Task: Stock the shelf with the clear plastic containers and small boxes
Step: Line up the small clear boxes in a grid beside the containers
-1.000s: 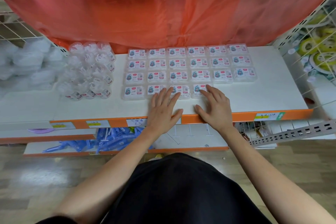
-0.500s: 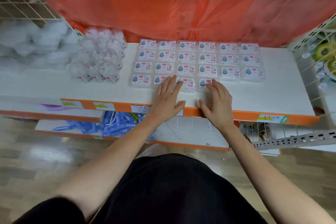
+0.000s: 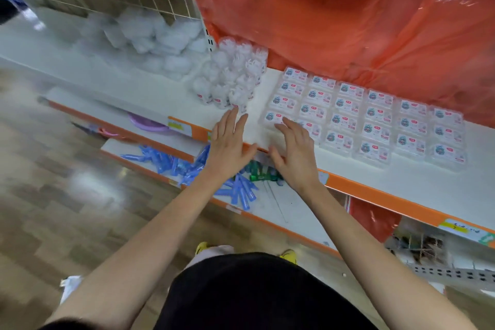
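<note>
Left hand (image 3: 231, 142) and right hand (image 3: 294, 154) flat, fingers straight, slightly apart, nothing held. Small boxes (image 3: 371, 118) gridded right on shelf (image 3: 407, 182), clear containers (image 3: 233, 80) far-left. Nudge grid's near-left corner square, lightly.

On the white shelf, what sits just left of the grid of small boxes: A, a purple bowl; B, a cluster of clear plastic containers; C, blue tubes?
B: the clear plastic containers stand bunched on the shelf right beside the left edge of the small boxes.

Glossy wood-look floor (image 3: 67, 209), orange-edged white shelf (image 3: 401, 185), red plastic sheet (image 3: 321, 21), wire grid (image 3: 150, 0)
</note>
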Motion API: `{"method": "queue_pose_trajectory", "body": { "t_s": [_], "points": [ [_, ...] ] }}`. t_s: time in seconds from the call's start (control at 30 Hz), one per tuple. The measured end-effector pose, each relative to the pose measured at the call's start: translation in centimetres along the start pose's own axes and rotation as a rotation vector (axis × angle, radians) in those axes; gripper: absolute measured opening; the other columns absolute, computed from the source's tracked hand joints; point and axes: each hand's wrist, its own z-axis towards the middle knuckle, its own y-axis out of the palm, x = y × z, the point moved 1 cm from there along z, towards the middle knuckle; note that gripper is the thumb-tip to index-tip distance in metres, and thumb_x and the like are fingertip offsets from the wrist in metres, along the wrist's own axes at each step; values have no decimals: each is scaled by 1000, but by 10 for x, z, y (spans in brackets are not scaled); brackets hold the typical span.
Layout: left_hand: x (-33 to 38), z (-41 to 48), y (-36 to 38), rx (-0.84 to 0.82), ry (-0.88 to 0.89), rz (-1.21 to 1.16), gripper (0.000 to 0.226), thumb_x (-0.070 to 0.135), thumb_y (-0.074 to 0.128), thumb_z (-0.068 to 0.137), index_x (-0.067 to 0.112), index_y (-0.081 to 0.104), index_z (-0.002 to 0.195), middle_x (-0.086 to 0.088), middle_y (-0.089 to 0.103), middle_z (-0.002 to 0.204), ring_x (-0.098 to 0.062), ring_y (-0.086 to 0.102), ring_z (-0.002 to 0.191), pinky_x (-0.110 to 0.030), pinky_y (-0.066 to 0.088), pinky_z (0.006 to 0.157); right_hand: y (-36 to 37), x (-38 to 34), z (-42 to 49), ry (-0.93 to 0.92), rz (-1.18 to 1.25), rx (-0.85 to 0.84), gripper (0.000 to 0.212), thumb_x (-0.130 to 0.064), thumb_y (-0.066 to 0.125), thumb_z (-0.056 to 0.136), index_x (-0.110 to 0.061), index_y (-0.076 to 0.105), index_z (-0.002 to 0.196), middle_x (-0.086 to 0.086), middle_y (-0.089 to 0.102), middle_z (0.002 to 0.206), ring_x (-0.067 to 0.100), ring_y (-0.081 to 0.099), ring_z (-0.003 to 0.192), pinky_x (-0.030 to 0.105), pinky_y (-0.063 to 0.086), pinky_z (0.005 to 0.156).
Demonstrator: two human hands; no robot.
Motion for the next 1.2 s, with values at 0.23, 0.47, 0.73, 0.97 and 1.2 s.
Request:
{"method": "queue_pose_trajectory", "body": {
  "t_s": [0.23,0.47,0.73,0.97,1.2],
  "points": [
    [-115,-28,-47,92,-49,-49,70,41,61,90,9,36,147,-13,21,159,-30,17,147,-49,19,115,67,-90,40,-66,-27,-13,44,-27,58,93,-11,54,134,11,47,146,31,38,136,43,28,111],
    [-251,-59,-96,82,-107,51,68,35,66,82,6,45,140,-17,34,153,-36,33,140,-50,31,109,148,-191,86,-58,14,-11,42,-25,59,96,-10,54,134,12,45,149,30,37,137,42,27,110],
    [-344,-52,-123,43,-115,86,67,35,64,86,5,42,142,-18,28,155,-35,23,144,-47,23,114,200,-263,135,-43,25,28,44,-24,58,95,-9,51,136,13,41,151,30,35,139,42,28,111],
    [-372,-16,-127,65,-123,18,62,33,63,88,5,44,141,-19,25,156,-36,21,145,-46,19,115,230,-275,214,-50,-113,31,48,-25,63,91,-8,52,135,14,41,150,33,36,138,42,29,109],
    [-422,66,-139,14,-40,90,63,33,61,88,5,43,141,-20,23,157,-36,21,145,-43,18,114,272,-284,304,-31,-187,103,61,-24,68,87,-10,43,142,13,29,157,35,28,142,47,30,111]
  ]
}}
